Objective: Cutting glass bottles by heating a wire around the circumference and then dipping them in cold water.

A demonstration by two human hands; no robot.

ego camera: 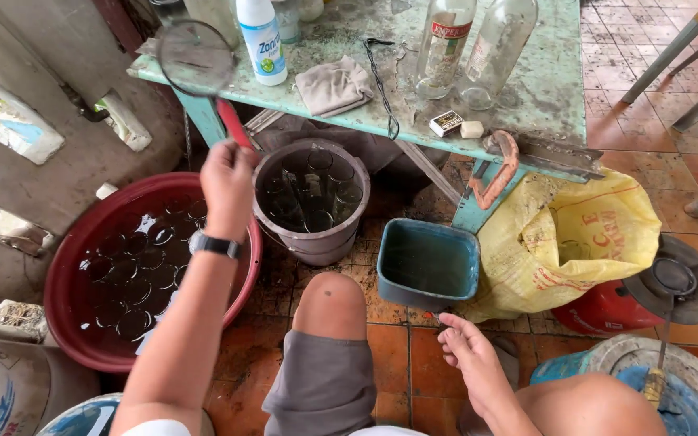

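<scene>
Left hand (228, 187) fist-grips a red-handled strainer (196, 58) at upper left; swinging it could topple the white bottle (262, 40); right hand (470, 355) hangs open, empty

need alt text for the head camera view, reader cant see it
A seated person's left hand lifts a round strainer by its red handle above a red basin of submerged glasses. The right hand rests open by a teal tub, near a grey bucket.
</scene>
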